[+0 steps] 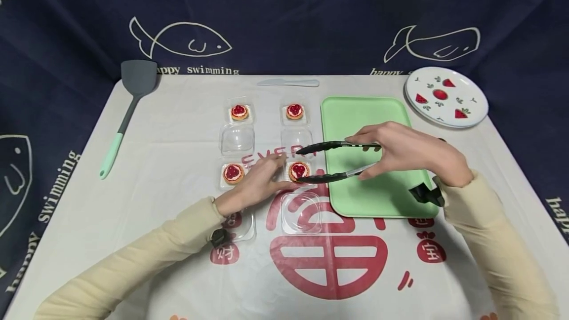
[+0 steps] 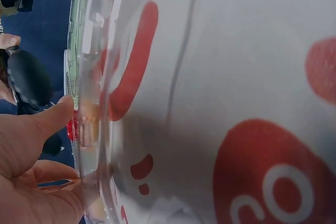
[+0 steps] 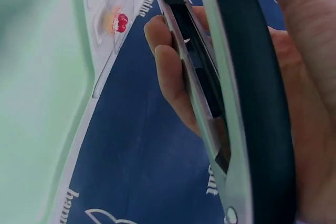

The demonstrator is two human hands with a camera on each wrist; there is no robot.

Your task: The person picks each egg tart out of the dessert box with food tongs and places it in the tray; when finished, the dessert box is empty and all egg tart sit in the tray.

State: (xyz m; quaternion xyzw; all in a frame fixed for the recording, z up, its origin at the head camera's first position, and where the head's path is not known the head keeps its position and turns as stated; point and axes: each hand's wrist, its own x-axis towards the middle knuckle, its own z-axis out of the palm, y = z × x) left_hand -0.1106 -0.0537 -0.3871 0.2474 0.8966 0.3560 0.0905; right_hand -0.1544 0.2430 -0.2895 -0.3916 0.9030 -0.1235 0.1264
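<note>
My left hand (image 1: 255, 181) grips the left side of a clear plastic box, its thumb along the near edge and its fingers by the far corner. Inside the box sits a small red-topped tart (image 1: 299, 169). The box's clear lid (image 1: 304, 214) lies folded back toward me. My right hand (image 1: 397, 147) holds black-and-metal tongs (image 1: 329, 179) by the handles. Their two tips are spread apart, the nearer one over the tart's front edge and the other beyond the tart. In the right wrist view, the tongs' dark handle (image 3: 262, 108) lies along the palm.
Three more boxes hold tarts (image 1: 239, 112) (image 1: 295, 111) (image 1: 233, 174) to the left and behind. A green tray (image 1: 382, 196) lies under my right hand. Around the edges are a spatula (image 1: 129, 112), a pale plastic knife (image 1: 289, 83) and watermelon-patterned plates (image 1: 473, 100).
</note>
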